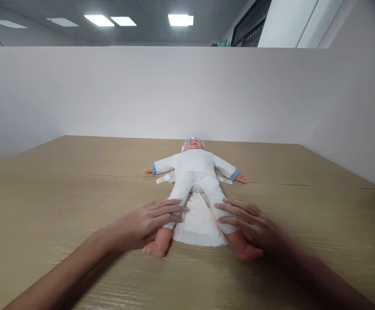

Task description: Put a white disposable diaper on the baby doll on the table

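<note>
A baby doll (pixel 193 170) in a white suit with blue cuffs and a white cap lies on its back on the wooden table (pixel 45 202), head away from me and arms spread. A white diaper (pixel 197 224) lies open under its hips and between its legs, with tabs sticking out at both sides of the waist. My left hand (pixel 148 224) lies flat with fingers stretched over the doll's leg on the left side. My right hand (pixel 248 221) rests the same way on the other leg, fingers pointing inward. Neither hand grips anything.
A plain white partition wall (pixel 77 94) stands along the table's far edge and right side. The table is made of two wooden boards with a seam running across just under the doll's arms. Ceiling lights show above the wall.
</note>
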The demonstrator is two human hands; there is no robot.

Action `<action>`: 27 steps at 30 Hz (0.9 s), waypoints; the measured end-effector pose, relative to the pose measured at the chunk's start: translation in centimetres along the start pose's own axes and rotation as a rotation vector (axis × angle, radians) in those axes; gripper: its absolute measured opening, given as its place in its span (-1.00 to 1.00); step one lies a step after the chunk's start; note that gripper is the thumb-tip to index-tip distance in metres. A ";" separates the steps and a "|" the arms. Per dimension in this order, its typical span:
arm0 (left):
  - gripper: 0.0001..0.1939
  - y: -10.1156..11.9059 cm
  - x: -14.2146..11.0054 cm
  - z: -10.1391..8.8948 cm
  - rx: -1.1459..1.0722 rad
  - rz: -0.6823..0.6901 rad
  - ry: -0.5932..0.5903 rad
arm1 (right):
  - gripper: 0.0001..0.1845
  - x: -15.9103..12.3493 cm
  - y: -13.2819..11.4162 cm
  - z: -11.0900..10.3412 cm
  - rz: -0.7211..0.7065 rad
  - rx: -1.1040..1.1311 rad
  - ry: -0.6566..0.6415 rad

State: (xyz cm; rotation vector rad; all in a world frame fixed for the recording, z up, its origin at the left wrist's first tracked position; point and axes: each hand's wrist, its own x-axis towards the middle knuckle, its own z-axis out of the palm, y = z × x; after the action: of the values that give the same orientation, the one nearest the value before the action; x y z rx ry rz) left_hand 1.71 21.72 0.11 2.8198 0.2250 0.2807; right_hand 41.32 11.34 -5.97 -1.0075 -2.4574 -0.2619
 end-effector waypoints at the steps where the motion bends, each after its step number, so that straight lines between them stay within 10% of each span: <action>1: -0.31 0.1 -0.1 0.0 -0.014 -0.021 -0.008 | -0.59 0.0 -0.1 -0.2 0.029 0.031 -0.023; 10: -0.49 1.8 0.5 -0.5 -0.220 -0.214 0.029 | -0.56 1.2 -0.7 -2.7 0.281 0.410 -0.149; 13: -0.58 3.2 1.3 -0.2 -0.158 -0.284 0.051 | -0.73 2.0 -3.1 -2.7 0.342 0.268 -0.164; 18: -0.34 4.7 2.5 1.7 -0.028 -0.360 0.131 | -0.34 2.7 -6.9 0.3 0.310 -0.113 -0.056; 27: -0.76 5.2 3.8 3.3 0.047 -0.474 0.228 | -0.56 2.9 -5.3 1.2 0.332 -0.065 0.101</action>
State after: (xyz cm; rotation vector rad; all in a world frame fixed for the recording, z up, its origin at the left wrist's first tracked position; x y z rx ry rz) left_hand 6.71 16.55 -0.72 2.6684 0.9406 0.4875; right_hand 35.34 9.73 -5.64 -1.3726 -2.1614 -0.2753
